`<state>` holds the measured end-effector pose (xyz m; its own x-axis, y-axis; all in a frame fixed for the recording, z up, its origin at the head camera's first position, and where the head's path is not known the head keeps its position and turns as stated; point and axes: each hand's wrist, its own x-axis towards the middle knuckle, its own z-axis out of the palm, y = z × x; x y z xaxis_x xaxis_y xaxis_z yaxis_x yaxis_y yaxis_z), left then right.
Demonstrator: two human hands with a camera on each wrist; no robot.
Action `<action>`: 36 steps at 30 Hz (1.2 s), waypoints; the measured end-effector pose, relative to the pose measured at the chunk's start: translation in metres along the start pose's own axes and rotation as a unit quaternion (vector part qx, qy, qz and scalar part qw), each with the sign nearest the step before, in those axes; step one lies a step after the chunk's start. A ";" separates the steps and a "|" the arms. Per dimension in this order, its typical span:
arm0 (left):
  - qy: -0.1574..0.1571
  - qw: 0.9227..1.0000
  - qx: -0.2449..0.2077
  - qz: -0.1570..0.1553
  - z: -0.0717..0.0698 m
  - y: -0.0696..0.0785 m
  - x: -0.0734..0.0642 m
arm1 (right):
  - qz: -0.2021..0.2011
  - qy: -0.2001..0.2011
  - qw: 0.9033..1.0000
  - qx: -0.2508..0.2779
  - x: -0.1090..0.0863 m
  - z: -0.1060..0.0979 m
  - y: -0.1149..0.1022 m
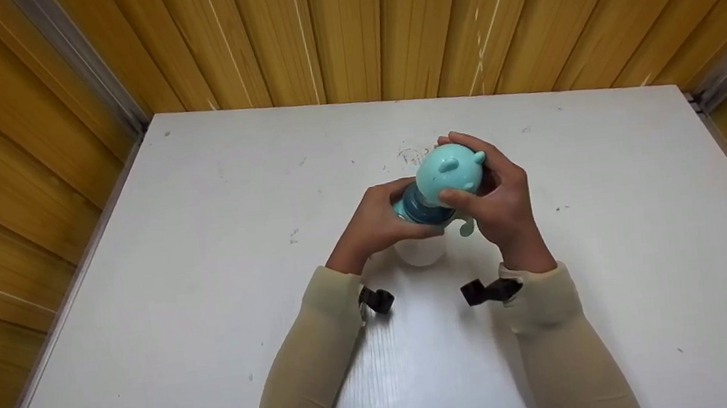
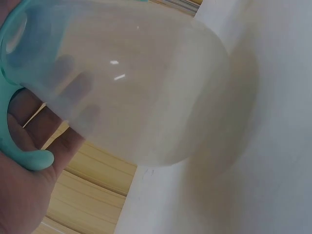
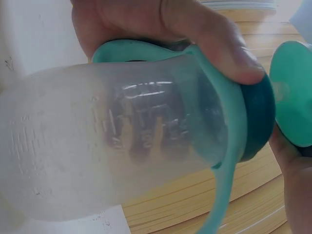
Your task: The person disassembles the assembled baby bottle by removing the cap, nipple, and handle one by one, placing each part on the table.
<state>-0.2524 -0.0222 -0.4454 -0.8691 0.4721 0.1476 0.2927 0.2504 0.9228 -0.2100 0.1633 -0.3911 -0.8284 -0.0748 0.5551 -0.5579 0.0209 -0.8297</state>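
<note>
At frame center, the left grip (image 1: 376,222) clasps the bottle (image 2: 141,87), the right grip (image 1: 506,205) its cap (image 1: 447,172). Slackened left fingers could drop the bottle.

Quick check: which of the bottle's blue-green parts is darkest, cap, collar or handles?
The collar, the dark teal ring at the bottle's neck. The eared cap in the right hand and the curved handles are lighter turquoise.
</note>
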 end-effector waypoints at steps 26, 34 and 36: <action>0.031 0.998 0.007 -0.062 -0.010 -0.004 0.001 | 0.050 0.113 0.992 0.005 0.005 -0.022 0.004; 0.038 0.997 0.005 -0.062 -0.012 -0.003 0.000 | 0.061 0.129 0.988 -0.058 0.005 -0.031 0.016; 0.039 0.997 0.003 -0.061 -0.012 -0.003 0.000 | 0.067 0.131 0.987 -0.064 0.005 -0.033 0.019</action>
<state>-0.2584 -0.0335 -0.4438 -0.9269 0.3701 0.0630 0.1859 0.3067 0.9335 -0.2261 0.1966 -0.4019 -0.8705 0.1967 0.4512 -0.4306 0.1395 -0.8917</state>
